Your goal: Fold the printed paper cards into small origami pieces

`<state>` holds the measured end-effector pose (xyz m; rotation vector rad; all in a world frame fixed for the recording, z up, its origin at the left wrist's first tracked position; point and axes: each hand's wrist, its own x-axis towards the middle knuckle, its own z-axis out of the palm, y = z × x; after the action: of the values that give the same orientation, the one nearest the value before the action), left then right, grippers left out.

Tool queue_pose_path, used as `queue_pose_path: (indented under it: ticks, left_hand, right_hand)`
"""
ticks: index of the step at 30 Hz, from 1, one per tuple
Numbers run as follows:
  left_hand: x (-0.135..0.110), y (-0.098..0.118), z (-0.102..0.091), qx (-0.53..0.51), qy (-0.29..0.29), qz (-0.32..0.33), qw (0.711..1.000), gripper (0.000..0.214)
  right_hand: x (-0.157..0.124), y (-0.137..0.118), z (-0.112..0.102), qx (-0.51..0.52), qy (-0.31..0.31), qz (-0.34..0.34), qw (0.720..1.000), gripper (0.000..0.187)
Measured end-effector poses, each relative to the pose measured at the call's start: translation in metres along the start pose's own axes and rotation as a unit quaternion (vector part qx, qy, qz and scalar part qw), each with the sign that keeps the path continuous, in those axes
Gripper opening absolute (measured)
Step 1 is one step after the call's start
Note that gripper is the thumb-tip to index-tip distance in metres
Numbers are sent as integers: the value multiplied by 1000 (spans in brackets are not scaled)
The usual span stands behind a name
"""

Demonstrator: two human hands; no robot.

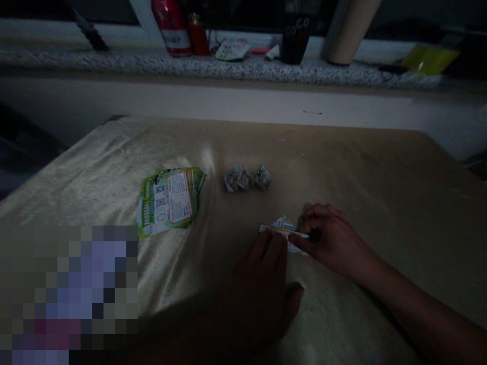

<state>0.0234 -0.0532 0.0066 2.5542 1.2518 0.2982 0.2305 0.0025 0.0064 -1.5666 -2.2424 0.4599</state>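
Note:
A partly folded printed paper [284,222] lies on the cloth in front of me, with a triangular point at its far side and a raised fold across it. My left hand [258,284] rests over its near left part, fingers stretched out and pressing on the fold. At the paper's right end, my right hand [335,241] pinches the fold between thumb and fingers. Farther off stand small folded paper pieces [243,178], two touching, and a separate one [263,178] to their right. A fanned stack of green printed leaflets [163,203] lies to the left.
A shiny beige cloth [342,167] covers the table. On the speckled windowsill [133,63] behind stand a red bottle [173,30], a dark cup [294,38], a tan cylinder [353,30] and a yellow packet [429,58]. Pixelation hides the lower left corner.

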Motion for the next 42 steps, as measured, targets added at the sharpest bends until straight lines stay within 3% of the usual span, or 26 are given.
queue_pose_path:
  ticks: [14, 19, 25, 32, 42]
  left_hand:
    - [-3, -3, 5, 28, 28, 18, 999, 65]
    - [1, -2, 0, 14, 6, 14, 1000, 69]
    - [8, 1, -3, 16, -2, 15, 1000, 76]
    - [11, 3, 0, 17, 17, 18, 1000, 70]
    - [12, -2, -15, 27, 1, -19, 999, 52]
  right_hand:
    - [-8, 31, -22, 58, -25, -2, 998, 14]
    - [-7, 26, -21, 108, -7, -21, 994, 7]
    - [-6, 13, -9, 68, 17, -37, 997, 10]
    - [-5, 14, -4, 64, 18, -30, 997, 12]
    - [-2, 14, -4, 46, 24, -21, 998, 21]
